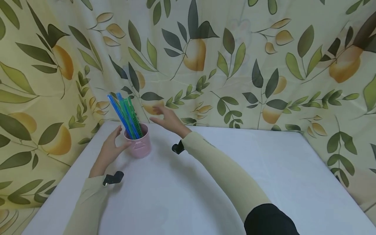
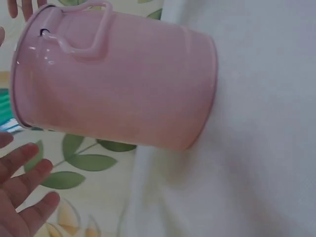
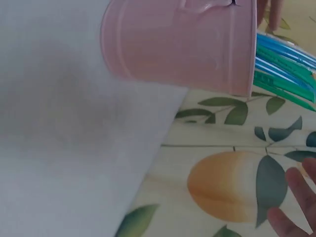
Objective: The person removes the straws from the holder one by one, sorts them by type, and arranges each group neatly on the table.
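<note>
A pink bucket-shaped cup [image 1: 140, 146] with a small handle stands upright near the table's far left edge. Several long blue and green plastic sticks [image 1: 129, 116] lean out of its top; one green strip looks like a ruler. My left hand [image 1: 110, 148] is at the cup's left side, fingers spread and thumb reaching toward its front. In the left wrist view those fingers [image 2: 29, 170] are apart from the cup wall. My right hand [image 1: 170, 120] hovers to the right of the rim, its fingers loosely extended and holding nothing. The right wrist view shows its fingertips [image 3: 296, 185] away from the sticks.
A white-covered table [image 1: 264, 163] spreads under both arms. Behind it and along the left hangs a curtain [image 1: 223, 19] printed with fruit and leaves, close to the cup. Black wrist cameras [image 1: 114, 178] sit on both wrists.
</note>
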